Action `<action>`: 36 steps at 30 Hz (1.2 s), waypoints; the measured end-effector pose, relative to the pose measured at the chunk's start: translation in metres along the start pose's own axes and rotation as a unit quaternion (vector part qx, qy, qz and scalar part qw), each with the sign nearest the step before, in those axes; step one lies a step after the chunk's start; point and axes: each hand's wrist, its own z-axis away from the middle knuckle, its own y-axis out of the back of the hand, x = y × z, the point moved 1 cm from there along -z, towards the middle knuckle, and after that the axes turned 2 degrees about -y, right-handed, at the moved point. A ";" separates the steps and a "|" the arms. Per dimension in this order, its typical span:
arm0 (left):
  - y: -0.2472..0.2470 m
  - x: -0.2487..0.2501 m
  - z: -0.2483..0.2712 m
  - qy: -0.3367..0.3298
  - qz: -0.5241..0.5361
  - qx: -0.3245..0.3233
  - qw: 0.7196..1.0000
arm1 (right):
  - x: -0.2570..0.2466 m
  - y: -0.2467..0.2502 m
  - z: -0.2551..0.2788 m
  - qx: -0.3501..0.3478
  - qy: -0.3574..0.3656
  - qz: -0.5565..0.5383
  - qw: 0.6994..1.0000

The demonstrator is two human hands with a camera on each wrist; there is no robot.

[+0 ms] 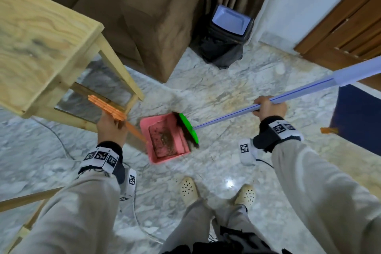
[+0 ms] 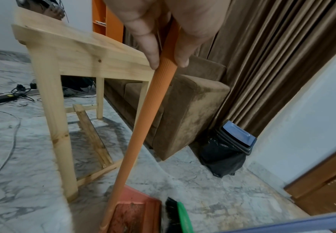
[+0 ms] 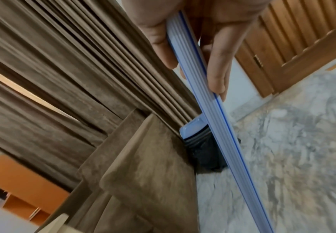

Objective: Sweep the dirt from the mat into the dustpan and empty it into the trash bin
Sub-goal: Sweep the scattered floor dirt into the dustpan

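Dirt (image 1: 165,140) already in pink dustpan (image 1: 183,122) mid-frame, left hand (image 1: 111,128) gripping its orange handle (image 1: 135,131), right hand (image 1: 269,107) gripping broom (image 1: 188,128); emptying into trash bin (image 1: 227,35), upper centre, still to do.

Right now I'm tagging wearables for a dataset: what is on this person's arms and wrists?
Both arms wear loose light grey sleeves. Each wrist carries a black band: the left band and right band bear white blocks printed with black square markers. A thin white cable trails below the right wrist. Hands are bare.

Glossy marble floor (image 1: 226,93), ribbed plastic dustpan (image 1: 165,138).
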 end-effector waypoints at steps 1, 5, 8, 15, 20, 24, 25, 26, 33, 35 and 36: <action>0.005 -0.002 0.001 0.001 -0.007 0.005 1.000 | -0.006 0.008 -0.005 0.010 -0.002 0.001 1.000; 0.028 -0.001 0.008 -0.003 0.002 0.034 0.999 | -0.032 0.035 -0.022 0.031 0.000 -0.024 0.999; 0.041 -0.002 0.008 -0.009 0.012 0.055 0.998 | -0.044 0.039 -0.021 0.060 0.021 -0.016 0.998; 0.031 -0.022 0.008 0.014 -0.009 0.039 0.999 | -0.006 -0.020 0.004 -0.002 0.101 0.071 0.992; 0.030 -0.029 -0.004 0.015 -0.012 0.039 0.999 | 0.025 -0.076 0.040 -0.171 0.132 0.163 0.963; 0.032 -0.028 -0.007 0.022 0.000 0.039 0.999 | 0.036 -0.099 0.068 -0.256 0.151 0.148 0.943; 0.033 -0.029 -0.006 0.025 0.006 0.039 0.999 | 0.035 -0.100 0.070 -0.269 0.152 0.147 0.940; 0.034 -0.030 -0.006 0.030 0.010 0.039 0.999 | 0.030 -0.099 0.070 -0.275 0.149 0.144 0.939; 0.049 -0.020 -0.001 0.035 -0.003 0.025 0.999 | -0.011 -0.050 0.042 -0.151 0.116 0.064 0.980; 0.055 -0.014 0.003 0.023 -0.001 0.021 1.000 | -0.020 -0.030 0.034 -0.105 0.112 0.063 0.986; 0.058 -0.011 0.005 0.016 0.002 0.019 1.000 | -0.023 -0.021 0.029 -0.079 0.112 0.062 0.989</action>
